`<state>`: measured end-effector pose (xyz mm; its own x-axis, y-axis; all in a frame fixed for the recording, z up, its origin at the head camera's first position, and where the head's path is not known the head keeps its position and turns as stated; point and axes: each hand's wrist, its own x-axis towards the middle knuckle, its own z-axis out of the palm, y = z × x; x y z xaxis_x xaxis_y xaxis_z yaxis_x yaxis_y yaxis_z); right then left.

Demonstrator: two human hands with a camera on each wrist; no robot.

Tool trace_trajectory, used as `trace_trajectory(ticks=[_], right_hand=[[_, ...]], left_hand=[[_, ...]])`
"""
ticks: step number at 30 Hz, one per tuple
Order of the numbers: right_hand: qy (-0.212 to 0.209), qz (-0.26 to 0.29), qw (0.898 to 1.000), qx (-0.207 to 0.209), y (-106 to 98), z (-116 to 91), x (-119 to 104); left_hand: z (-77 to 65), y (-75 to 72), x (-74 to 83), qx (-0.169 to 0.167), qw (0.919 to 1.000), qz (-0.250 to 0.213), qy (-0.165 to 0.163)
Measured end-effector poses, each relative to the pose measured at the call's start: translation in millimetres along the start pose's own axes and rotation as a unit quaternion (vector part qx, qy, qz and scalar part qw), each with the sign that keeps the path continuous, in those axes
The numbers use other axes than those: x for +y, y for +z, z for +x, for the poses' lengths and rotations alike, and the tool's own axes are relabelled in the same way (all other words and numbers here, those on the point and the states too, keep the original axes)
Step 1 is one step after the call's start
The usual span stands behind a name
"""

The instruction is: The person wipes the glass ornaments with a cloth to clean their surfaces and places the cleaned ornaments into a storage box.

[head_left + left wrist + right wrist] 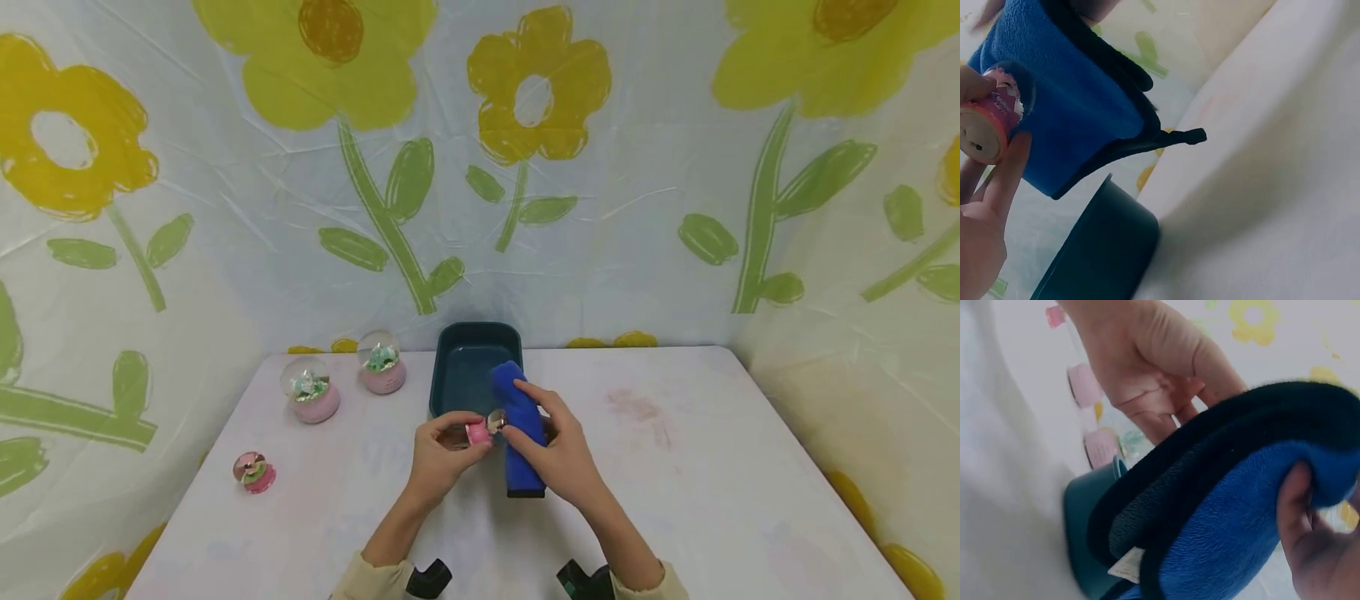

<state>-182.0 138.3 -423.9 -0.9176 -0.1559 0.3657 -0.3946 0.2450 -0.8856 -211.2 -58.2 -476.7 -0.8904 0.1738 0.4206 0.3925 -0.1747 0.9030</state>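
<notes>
Head view: the small snow globe with a glossy round dome and pink base [478,432] is held up near the dark teal plastic tub [437,375], its base pinched by the left hand [437,460], with thumb and fingers parted only by its width. The right hand [567,454] grips the folded blue plush cloth with black edging [527,421] at the dome; excess drag from the cloth could twist the globe loose, and a drop could crack the dome.
</notes>
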Motion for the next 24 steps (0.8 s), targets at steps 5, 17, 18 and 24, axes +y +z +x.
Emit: trace_trajectory(ticks=[5, 17, 18, 24], right_hand=[[0.027, 0.109, 0.993, -0.029, -6.7, 0.9, 2.2], [0.058, 0.157, 0.983, -0.07, -12.0, 0.7, 18.1], [0.055, 0.156, 0.983, -0.083, -12.7, 0.2, 17.5], [0.07, 0.102, 0.986, -0.111, -10.8, -0.8, 17.3]], left_hand=[[1.4, -1.6, -4.4, 0.009, 0.9989, -0.046, 0.006], [0.9, -1.9, -5.4, 0.013, 0.996, -0.088, -0.011], [0.9, -2.6, -5.0, 0.015, 0.9962, -0.085, -0.013], [1.0, -5.1, -1.2, 0.011, 0.9978, -0.063, -0.018]])
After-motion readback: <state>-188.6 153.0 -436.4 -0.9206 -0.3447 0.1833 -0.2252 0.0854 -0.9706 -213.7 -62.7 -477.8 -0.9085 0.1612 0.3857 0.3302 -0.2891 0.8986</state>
